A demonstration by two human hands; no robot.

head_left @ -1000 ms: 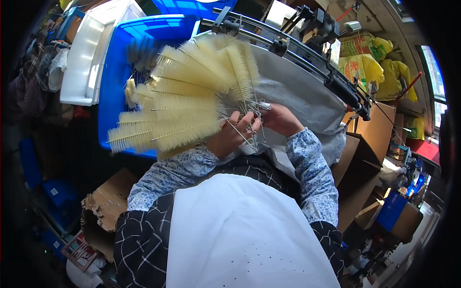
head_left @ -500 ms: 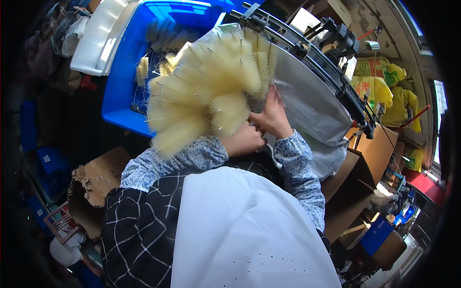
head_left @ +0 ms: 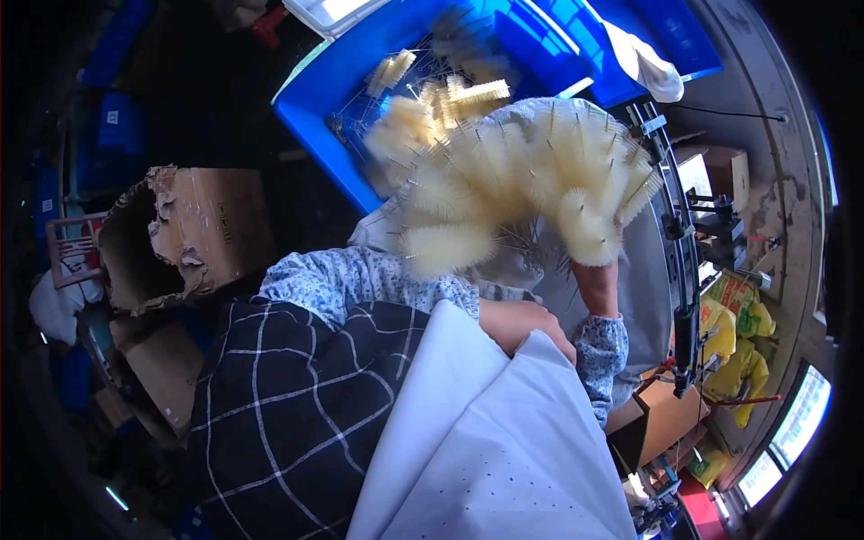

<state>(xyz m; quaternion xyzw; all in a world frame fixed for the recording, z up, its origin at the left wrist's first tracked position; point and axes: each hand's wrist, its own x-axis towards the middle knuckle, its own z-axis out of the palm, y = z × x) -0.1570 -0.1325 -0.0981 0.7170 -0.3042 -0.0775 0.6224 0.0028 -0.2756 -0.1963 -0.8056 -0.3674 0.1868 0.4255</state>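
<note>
White apron [head_left: 504, 441] at six o'clock, blue bin [head_left: 331, 76] at twelve, cream brushes [head_left: 513, 166] fanning out at one!
From my remote seat I see the left hand [head_left: 526, 326], four o'clock, at the apron's upper edge; the right hand [head_left: 598, 281], three o'clock, behind a brush. Fingers hidden; I can't tell either grip.

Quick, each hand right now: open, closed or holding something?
Left hand: by the white cloth, partly hidden; open or closed can't be told.
Right hand: at the pale brushes, partly hidden behind them; grip can't be told.
</note>
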